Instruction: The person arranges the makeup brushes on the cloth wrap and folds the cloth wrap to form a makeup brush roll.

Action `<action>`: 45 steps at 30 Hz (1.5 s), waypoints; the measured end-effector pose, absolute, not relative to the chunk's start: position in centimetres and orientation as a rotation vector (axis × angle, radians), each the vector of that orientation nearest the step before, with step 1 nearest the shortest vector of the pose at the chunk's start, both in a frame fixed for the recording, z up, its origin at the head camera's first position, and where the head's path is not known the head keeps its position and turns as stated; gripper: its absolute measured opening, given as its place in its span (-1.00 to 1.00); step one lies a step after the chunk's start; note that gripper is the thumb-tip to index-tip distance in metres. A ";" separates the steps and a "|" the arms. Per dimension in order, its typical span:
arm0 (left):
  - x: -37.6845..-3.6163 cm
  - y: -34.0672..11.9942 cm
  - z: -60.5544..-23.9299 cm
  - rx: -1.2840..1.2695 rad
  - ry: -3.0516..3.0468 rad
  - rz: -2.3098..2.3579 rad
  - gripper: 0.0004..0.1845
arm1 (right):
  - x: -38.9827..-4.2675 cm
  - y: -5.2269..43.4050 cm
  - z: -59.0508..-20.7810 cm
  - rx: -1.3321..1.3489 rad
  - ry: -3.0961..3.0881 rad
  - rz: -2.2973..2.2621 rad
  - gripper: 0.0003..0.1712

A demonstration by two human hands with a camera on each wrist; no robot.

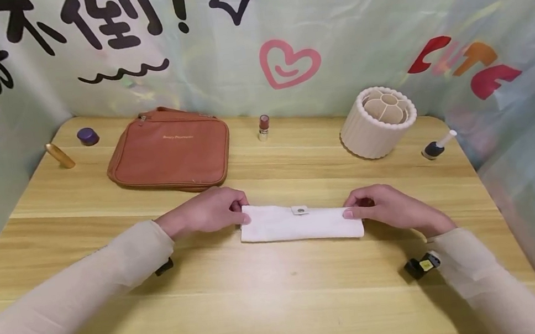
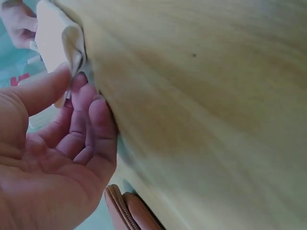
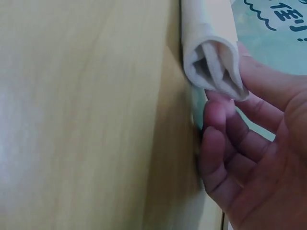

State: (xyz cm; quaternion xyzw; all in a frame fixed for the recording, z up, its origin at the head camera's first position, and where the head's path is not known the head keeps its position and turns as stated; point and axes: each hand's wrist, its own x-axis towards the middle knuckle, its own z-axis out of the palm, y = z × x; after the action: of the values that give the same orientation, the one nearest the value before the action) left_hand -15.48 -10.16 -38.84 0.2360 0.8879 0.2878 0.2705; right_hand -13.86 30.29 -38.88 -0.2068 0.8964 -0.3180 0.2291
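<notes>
A folded white cloth piece with a small snap tab [image 1: 299,210] lies lengthwise between the two hands on the wooden table [image 1: 265,312]. My left hand [image 1: 210,210] pinches its left end between thumb and fingers. At the opposite end my right hand [image 1: 393,207] pinches the far corner in the same way. In the right wrist view the cloth end [image 3: 211,67] shows several layers folded inside one another. The left wrist view shows the layered edge of the cloth [image 2: 72,43] under the thumb, with the other fingers curled below.
Behind the left hand lies a brown zip case [image 1: 170,154]. A purple cap [image 1: 88,136] and a gold tube [image 1: 60,156] are at the back left. A lipstick [image 1: 264,127] stands at the back, a cream ribbed holder [image 1: 373,126] and a nail polish bottle [image 1: 435,148] to the right.
</notes>
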 end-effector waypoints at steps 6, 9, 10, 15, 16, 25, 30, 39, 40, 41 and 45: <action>-15.3 -10.5 -38.5 0.532 2.297 0.785 -0.84 | -14.2 29.8 -39.1 -0.582 2.437 -0.918 -0.89; -15.1 -10.6 -38.5 0.476 2.243 0.818 -0.83 | -14.3 29.7 -39.1 -0.570 2.408 -0.939 -0.88; -15.1 -10.6 -38.6 0.462 2.233 0.829 -0.83 | -14.3 29.7 -39.1 -0.561 2.405 -0.942 -0.88; -15.1 -10.5 -38.9 0.450 2.271 0.883 -0.77 | -14.2 29.7 -39.1 -0.559 2.445 -0.910 -0.87; -15.1 -10.6 -39.0 0.449 2.282 0.895 -0.75 | -14.1 29.6 -39.1 -0.557 2.454 -0.898 -0.86; -14.8 -10.7 -39.5 0.558 2.388 0.865 -0.56 | -13.4 29.0 -38.8 -0.597 2.474 -0.808 -0.56; -14.4 -10.3 -39.3 0.676 2.467 0.766 -0.54 | -13.4 28.6 -38.7 -0.604 2.471 -0.770 -0.58; -14.4 -10.6 -39.3 0.675 2.487 0.744 -0.54 | -13.2 28.7 -38.8 -0.594 2.500 -0.788 -0.60; -14.4 -10.7 -39.4 0.678 2.490 0.746 -0.52 | -13.1 28.8 -38.7 -0.592 2.499 -0.797 -0.60; -14.3 -10.8 -39.4 0.686 2.491 0.750 -0.50 | -13.0 29.0 -38.6 -0.589 2.499 -0.806 -0.59; -14.1 -11.4 -39.6 0.770 2.466 0.805 -0.36 | -12.8 29.8 -38.5 -0.598 2.483 -0.875 -0.48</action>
State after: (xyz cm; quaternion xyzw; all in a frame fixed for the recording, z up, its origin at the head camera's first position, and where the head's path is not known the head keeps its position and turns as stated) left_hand -14.14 -11.43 -39.58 0.2779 0.8898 0.2904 0.2160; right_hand -12.75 29.83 -38.51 -0.2160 0.8974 -0.3163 0.2191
